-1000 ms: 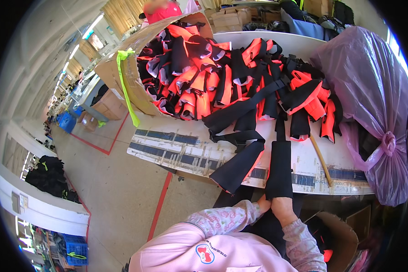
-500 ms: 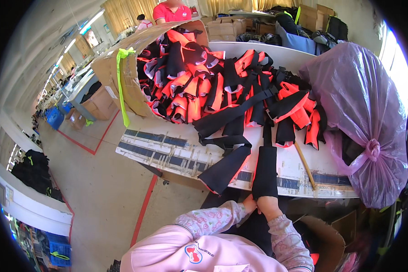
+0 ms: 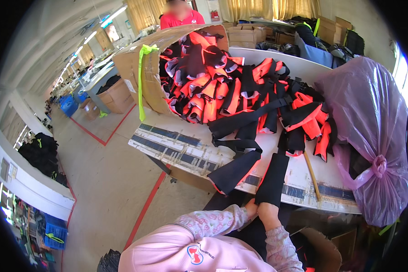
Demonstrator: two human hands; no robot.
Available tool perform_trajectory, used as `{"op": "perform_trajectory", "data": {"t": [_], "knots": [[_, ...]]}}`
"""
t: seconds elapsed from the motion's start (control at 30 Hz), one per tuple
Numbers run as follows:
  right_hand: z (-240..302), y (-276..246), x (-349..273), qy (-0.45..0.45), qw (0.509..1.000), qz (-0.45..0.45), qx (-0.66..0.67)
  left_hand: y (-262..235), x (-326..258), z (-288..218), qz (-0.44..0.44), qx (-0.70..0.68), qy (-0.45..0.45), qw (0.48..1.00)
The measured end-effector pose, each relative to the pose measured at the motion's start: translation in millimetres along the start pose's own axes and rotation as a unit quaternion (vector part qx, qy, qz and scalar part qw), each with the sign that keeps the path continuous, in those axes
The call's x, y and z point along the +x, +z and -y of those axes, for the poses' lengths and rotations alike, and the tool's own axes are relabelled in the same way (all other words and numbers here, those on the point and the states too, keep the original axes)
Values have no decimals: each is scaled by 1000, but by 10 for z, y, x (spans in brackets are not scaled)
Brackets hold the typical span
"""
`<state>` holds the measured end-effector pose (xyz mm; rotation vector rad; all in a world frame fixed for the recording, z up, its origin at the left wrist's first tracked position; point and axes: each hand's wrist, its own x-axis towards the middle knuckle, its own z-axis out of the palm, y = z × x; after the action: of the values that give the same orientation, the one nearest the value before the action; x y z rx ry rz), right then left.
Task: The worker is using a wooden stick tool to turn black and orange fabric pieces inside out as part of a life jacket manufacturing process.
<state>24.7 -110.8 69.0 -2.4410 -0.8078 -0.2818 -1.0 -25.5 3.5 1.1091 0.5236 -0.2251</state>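
Right hand [image 3: 268, 215] looks closed on the near end of the black piece [image 3: 273, 177]; left hand [image 3: 251, 208] beside it, fingers hidden, I can't tell. Ahead of those fingers, 1 hard tug could snag its strap [image 3: 283, 142] in the pile [image 3: 208, 93].

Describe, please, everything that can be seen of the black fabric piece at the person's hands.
The black fabric piece is long and flat and looks soft, with orange showing along its left edge. A narrower black strap seems to run from its far end toward the heap. It slants across the table, its near end past the edge. The right hand touches that end; the left hand is close by, its grip hidden.
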Motion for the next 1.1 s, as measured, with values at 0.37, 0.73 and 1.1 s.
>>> {"op": "perform_trajectory", "data": {"t": [0.37, 0.73, 1.1], "knots": [[-465, 443, 8, 226, 908, 351, -40, -160, 197, 21, 106, 29, -40, 993], [501, -906, 13, -49, 997, -48, -33, 31, -93, -94, 99, -59, 42, 993], [11, -412, 233, -21, 995, 44, 92, 198, 57, 39, -17, -156, 56, 986]]}}
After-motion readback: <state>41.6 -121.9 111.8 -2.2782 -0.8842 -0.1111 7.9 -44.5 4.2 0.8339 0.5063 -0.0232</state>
